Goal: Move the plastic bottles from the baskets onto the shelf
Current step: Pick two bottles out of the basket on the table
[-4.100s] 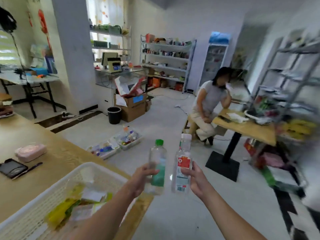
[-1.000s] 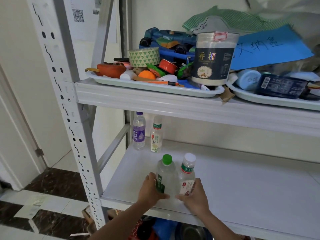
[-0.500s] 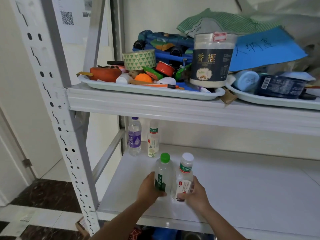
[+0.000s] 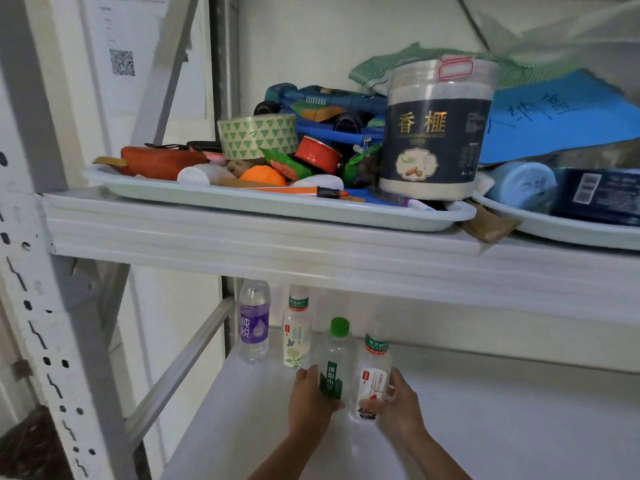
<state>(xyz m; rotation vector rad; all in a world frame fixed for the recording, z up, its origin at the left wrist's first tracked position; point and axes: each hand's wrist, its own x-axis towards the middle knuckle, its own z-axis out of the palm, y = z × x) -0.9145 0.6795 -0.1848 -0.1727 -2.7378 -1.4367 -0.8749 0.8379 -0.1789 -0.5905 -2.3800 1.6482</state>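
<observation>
At the lower shelf [image 4: 502,427], 6 o'clock in view, the left hand [image 4: 310,405] grips the green-capped bottle [image 4: 335,362] and the right hand [image 4: 401,407] grips the white-capped bottle [image 4: 374,370], both upright, side by side. Judged thin-walled, light and smooth: liable to dent or tip, so hold at the labelled mid-body, not the cap.

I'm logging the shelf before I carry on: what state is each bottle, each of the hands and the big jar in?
green-cap bottle: upright, capped, gripped by left hand.
white-cap bottle: upright, gripped by right hand.
purple-label bottle: upright, free, back left of lower shelf.
floral-label bottle: upright, free, beside the purple-label bottle.
dark-label jar: upright, lid on, in upper tray.
</observation>
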